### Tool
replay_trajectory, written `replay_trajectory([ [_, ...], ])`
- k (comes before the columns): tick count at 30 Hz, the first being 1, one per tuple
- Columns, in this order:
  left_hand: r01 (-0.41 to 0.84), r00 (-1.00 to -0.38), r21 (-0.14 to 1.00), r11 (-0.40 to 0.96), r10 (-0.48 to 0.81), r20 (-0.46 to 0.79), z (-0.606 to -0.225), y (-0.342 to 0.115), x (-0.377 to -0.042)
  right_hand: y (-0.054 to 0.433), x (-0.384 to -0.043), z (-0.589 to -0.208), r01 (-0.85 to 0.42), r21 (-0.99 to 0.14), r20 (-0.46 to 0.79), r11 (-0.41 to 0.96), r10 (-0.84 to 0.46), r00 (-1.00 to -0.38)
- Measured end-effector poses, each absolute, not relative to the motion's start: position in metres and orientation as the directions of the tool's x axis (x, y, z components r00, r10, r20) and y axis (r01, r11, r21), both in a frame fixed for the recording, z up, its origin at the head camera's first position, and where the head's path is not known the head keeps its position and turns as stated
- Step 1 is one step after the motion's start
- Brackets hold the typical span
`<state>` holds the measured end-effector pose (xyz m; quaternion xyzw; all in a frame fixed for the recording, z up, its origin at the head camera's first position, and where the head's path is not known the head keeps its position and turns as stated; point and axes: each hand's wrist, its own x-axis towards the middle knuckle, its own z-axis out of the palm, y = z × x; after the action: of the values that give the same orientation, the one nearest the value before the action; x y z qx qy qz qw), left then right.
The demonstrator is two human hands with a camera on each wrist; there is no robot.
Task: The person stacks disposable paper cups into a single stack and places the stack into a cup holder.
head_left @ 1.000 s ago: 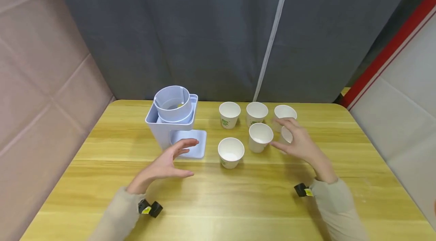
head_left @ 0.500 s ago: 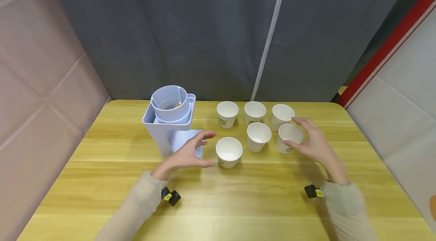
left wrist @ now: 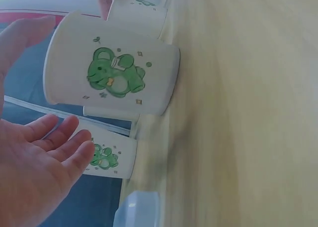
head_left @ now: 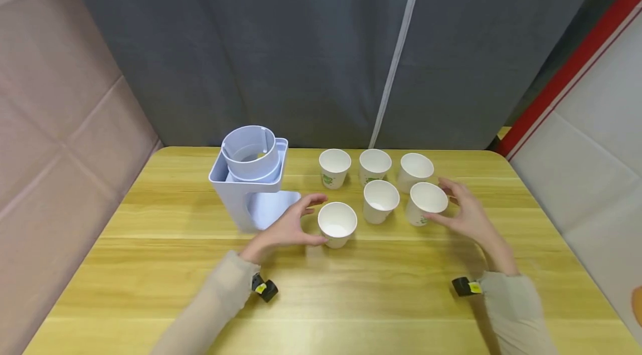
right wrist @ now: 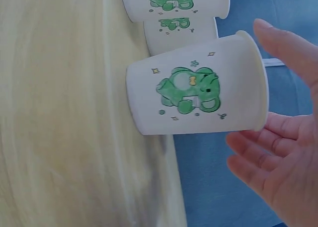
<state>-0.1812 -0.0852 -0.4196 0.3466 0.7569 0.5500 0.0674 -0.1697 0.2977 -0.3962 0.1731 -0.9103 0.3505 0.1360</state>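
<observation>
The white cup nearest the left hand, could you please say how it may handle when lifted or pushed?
The white cup looks thin-walled, so it may dent if squeezed. It appears empty, so probably light. It narrows downward, so it might tip if pushed high.

Clothing: pale beige cloth sleeves [head_left: 213, 302] covered both forearms [head_left: 515, 307]
Wristwear: small, boxy black cameras [head_left: 270, 291] each bore a yellow patch [head_left: 475, 287]
</observation>
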Motion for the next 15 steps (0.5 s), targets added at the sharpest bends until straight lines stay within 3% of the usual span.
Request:
replay_trajectory([
  [7,0.401,-0.776,0.901,0.166,0.585,0.238,-0.426,-0.077,-0.184,0.301,-0.173,-0.407,-0.302,-0.715,0.256,0.630,-0.166,-0.952],
  [15,0.364,-0.796,0.908,0.206,0.575,0.189,-0.432,-0.072,-0.184,0.306,-0.176,-0.418,-0.270,-0.773,0.221,0.574,-0.156,-0.963],
])
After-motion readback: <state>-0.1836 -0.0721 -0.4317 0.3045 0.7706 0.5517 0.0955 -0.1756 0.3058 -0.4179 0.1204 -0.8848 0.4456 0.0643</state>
